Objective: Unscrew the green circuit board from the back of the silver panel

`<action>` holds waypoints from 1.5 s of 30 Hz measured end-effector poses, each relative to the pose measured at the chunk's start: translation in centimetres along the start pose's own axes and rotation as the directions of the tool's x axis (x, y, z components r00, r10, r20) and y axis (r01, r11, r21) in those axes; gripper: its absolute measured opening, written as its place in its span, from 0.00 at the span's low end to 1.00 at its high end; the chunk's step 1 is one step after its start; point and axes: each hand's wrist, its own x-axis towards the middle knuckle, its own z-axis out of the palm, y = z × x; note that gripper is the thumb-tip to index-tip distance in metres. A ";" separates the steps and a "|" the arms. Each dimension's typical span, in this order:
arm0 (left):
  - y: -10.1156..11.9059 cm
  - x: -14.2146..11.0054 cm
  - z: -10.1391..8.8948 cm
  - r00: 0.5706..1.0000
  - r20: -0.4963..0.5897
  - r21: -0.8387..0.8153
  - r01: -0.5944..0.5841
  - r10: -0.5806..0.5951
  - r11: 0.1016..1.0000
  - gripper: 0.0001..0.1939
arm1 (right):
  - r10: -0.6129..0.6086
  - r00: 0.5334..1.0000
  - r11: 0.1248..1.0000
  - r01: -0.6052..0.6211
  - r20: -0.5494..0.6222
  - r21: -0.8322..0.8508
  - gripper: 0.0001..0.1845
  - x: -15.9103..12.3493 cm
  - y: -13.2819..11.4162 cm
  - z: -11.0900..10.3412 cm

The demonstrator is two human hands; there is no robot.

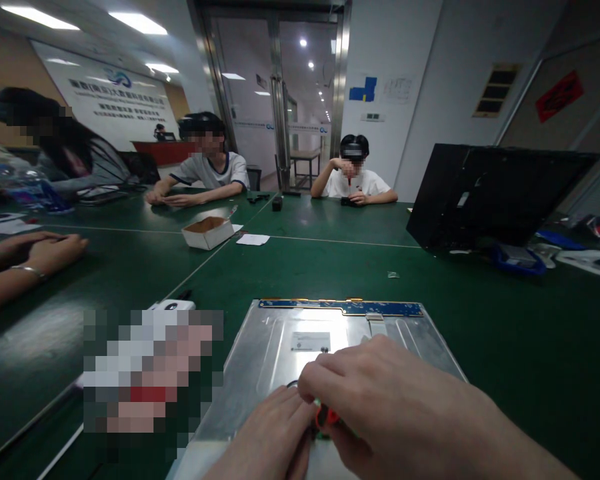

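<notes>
A silver metal-backed display panel (275, 373) lies in front of me, with a narrow blue circuit board (305, 305) along its far edge. My left hand (275, 427) rests low on the panel, its fingers drawn together and their tips hidden under the other hand. Over it arches my right hand (380, 393), closed on a small red-and-black tool (326, 416) whose kind is mostly covered. Bits of a green circuit board (323, 437) show beneath the fingers. A flat white cable (377, 323) joins the blue board.
A black monitor housing (480, 193) stands at the right, beside a blue tray (517, 259). Farther off sits a small open carton (207, 233). A white phone-like object (175, 307), partly blurred, lies left of the panel. Another person's hands (55, 257) rest at the left; others sit across the green table (330, 267).
</notes>
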 end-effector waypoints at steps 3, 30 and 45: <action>0.0 0.1 -0.1 1.000 0.020 -0.014 0.013 -0.013 1.000 0.21 | -0.008 1.000 1.000 0.008 -0.025 -0.019 0.05 -0.3 0.2 0.2; 0.1 -0.1 0.3 1.000 0.003 0.010 0.027 -0.027 1.000 0.15 | 0.043 0.995 0.995 -0.050 -0.087 -0.082 0.01 0.0 0.1 0.6; 0.3 -0.1 0.3 1.000 -0.013 0.024 0.025 -0.024 0.999 0.15 | 0.046 0.998 0.997 -0.049 -0.045 -0.062 0.04 0.2 -0.1 0.3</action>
